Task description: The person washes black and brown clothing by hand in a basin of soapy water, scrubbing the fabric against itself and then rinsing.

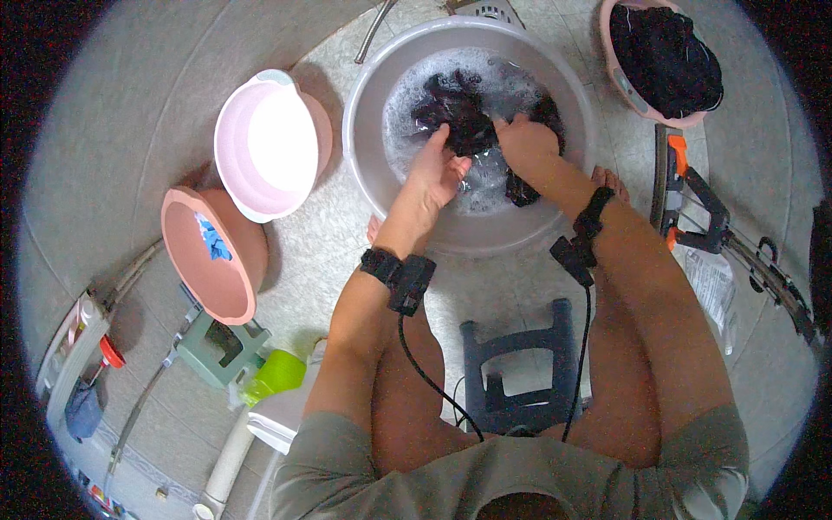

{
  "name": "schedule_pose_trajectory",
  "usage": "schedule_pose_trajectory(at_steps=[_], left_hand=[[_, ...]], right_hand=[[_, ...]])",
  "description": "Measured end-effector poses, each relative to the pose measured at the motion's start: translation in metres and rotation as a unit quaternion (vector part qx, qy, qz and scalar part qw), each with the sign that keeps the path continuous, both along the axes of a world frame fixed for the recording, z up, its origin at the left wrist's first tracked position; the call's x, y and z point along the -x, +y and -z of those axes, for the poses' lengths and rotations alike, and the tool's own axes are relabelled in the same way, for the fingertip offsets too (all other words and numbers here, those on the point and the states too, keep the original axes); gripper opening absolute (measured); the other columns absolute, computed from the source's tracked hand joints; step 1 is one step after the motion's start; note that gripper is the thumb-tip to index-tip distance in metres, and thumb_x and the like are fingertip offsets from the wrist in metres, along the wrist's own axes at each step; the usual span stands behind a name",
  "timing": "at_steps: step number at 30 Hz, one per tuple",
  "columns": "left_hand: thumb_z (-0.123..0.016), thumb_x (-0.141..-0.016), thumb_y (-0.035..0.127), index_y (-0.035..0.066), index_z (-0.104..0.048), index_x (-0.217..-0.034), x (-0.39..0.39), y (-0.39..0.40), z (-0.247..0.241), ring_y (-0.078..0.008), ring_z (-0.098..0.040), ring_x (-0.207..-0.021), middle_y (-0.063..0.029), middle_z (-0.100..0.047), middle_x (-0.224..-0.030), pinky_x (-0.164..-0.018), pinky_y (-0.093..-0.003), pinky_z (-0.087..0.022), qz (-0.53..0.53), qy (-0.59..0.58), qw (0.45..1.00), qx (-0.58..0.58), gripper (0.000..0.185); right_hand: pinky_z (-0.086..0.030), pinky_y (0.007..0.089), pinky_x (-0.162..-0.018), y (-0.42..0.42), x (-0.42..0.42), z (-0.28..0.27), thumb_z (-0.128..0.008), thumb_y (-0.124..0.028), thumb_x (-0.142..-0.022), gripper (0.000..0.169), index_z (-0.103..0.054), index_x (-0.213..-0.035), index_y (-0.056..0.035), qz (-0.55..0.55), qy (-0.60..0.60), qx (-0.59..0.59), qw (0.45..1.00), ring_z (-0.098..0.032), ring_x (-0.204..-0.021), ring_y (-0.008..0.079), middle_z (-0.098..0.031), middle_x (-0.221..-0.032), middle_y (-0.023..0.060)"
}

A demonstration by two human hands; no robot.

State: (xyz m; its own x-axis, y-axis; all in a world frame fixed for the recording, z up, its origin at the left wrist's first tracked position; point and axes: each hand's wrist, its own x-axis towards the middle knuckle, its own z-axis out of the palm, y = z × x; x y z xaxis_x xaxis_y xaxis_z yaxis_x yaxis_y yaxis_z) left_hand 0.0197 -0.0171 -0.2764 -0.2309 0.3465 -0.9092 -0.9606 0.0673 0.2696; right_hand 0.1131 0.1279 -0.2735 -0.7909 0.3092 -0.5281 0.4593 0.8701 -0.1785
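Note:
In the middle of the view a large grey plastic basin [364, 110] holds foamy water [406, 140] and wet, dark cloth [458, 110]. My right hand [528, 143] is closed on the cloth near the basin's right side, its fingertips partly hidden. More dark fabric [522, 190] hangs below that hand in the suds. To its left, my left hand [442, 170] is half curled with the palm turned up. Its thumb and fingers are apart at the near edge of the cloth; whether they pinch it cannot be made out.
A pale pink basin [237, 146] and an orange-pink basin [208, 273] with a blue item inside stand left. Top right, a pink basin [617, 71] holds dark clothes. A squeeze mop [708, 221] lies at right. A dark plastic stool [520, 351] is between my legs.

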Motion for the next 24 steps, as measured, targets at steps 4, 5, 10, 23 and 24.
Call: schedule_pose_trajectory(at_steps=[4, 5, 10, 23, 24], left_hand=[[-0.055, -0.089, 0.038, 0.009, -0.055, -0.103, -0.01, 0.012, -0.009, -0.0183, -0.058, -0.071, -0.007, -0.061, -0.091, -0.062, -0.0293, -0.049, -0.002, -0.025, 1.0, -0.016, 0.033], [-0.054, -0.089, 0.039, 0.008, -0.056, -0.1, -0.011, 0.016, -0.014, -0.0167, -0.057, -0.07, -0.0059, -0.061, -0.088, -0.062, -0.028, -0.048, -0.015, -0.035, 0.999, -0.01, 0.032], [-0.053, -0.089, 0.037, 0.007, -0.052, -0.111, 0.006, 0.012, -0.024, -0.0207, -0.061, -0.079, -0.01, -0.062, -0.098, -0.068, -0.0335, -0.051, -0.065, -0.085, 0.986, -0.127, 0.037], [-0.039, -0.093, 0.05, 0.01, -0.055, -0.11, -0.004, 0.003, -0.018, -0.0272, -0.06, -0.092, -0.0115, -0.061, -0.103, -0.084, -0.0423, -0.048, -0.021, 0.022, 0.997, -0.074, 0.046], [-0.036, -0.093, 0.051, 0.009, -0.054, -0.111, 0.001, -0.009, 0.0, -0.0284, -0.058, -0.095, -0.012, -0.061, -0.104, -0.084, -0.044, -0.047, -0.005, 0.024, 0.999, -0.049, 0.049]], right_hand=[[-0.053, 0.0473, -0.062, -0.004, 0.008, 0.009, -0.051, -0.02, -0.083, 0.024, -0.056, -0.102, -0.007, 0.013, 0.037, 0.102, 0.994, -0.065, -0.075, 0.0364, -0.064, -0.083, 0.0208], [-0.052, 0.047, -0.062, -0.007, 0.007, 0.007, -0.054, -0.021, -0.081, 0.025, -0.055, -0.101, -0.0069, 0.01, 0.09, 0.145, 0.985, -0.064, -0.073, 0.0363, -0.063, -0.08, 0.02], [-0.049, 0.0445, -0.058, -0.039, 0.007, -0.072, -0.064, -0.021, -0.068, 0.03, -0.054, -0.093, -0.0074, -0.072, 0.205, 0.269, 0.939, -0.061, -0.067, 0.0349, -0.061, -0.074, 0.0155], [-0.046, 0.0481, -0.055, -0.045, 0.023, -0.078, -0.057, -0.025, -0.08, 0.02, -0.058, -0.075, -0.0058, 0.069, 0.278, 0.25, 0.925, -0.06, -0.063, 0.0379, -0.06, -0.067, 0.0191], [-0.046, 0.0484, -0.055, -0.054, 0.02, -0.08, -0.056, -0.024, -0.081, 0.02, -0.058, -0.075, -0.0056, 0.022, 0.33, 0.231, 0.915, -0.06, -0.063, 0.0378, -0.06, -0.067, 0.0198]])
